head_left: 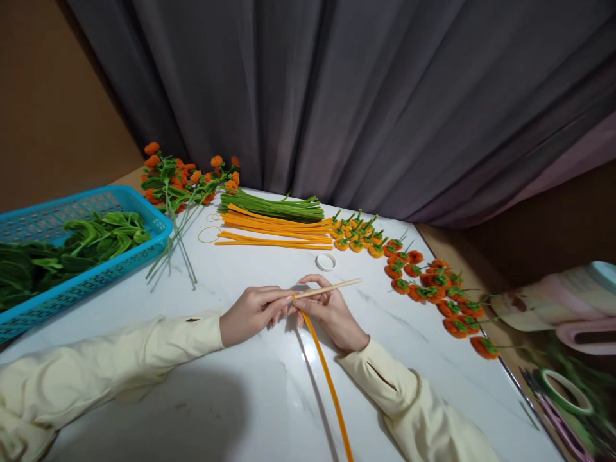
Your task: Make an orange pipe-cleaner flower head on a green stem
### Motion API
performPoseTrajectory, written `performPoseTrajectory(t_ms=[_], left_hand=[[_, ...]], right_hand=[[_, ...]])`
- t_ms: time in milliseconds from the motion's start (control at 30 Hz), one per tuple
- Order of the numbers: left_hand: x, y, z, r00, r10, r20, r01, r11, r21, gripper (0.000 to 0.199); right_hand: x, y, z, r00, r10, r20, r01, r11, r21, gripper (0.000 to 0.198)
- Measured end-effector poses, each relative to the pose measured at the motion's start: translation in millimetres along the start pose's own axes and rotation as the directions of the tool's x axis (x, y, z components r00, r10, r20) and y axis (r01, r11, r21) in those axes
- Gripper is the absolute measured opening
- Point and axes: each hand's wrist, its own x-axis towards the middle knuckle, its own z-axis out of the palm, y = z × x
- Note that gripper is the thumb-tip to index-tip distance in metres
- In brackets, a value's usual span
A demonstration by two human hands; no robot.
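A pale tan stick (332, 287) and a plain orange-yellow strip (326, 367) show at the left hand (256, 312) and right hand (333, 319), next to cream sleeves (185, 342). Beyond the hands, a white ring (326, 269), orange-yellow lengths (279, 224) and a dark green bundle (274, 206) lie on a white tabletop (389, 327) with grey veining. Left of the left hand, a bright blue latticed basket (96, 280) holds green leaves (106, 235); right of the right hand lie orange flower heads (436, 295) with green centres

blue basket (108, 277) cut off at left, orange strip (328, 375) cropped below
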Motion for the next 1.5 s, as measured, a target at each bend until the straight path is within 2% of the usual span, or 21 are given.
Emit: performPoseTrajectory(t_ms=[300,800,1200,1500], left_hand=[[-0.2,3.8,0.5,0.999,-0.052,-0.006,0.052,0.999,-0.011,0.032],[-2.2,1.8,-0.6,1.000,0.008,0.009,-0.008,1.000,-0.012,0.031],[-0.4,4.9,-0.1,0.997,-0.076,0.011,0.076,0.997,0.014,0.035],[-1.1,1.4,-0.3,1.000,-0.023,0.018,0.023,0.999,0.037,0.032]], right_hand=[[0.2,0.8,-0.1,1.000,0.018,-0.020,-0.018,1.000,-0.006,0.037],[-1.5,0.0,1.1,0.999,0.028,-0.027,-0.028,1.000,-0.005,0.036],[0.2,-0.7,0.2,0.999,0.029,-0.022,-0.029,1.000,-0.001,0.037],[0.1,1.5,-2.1,1.000,0.015,0.009,-0.015,1.000,0.007,0.038]])
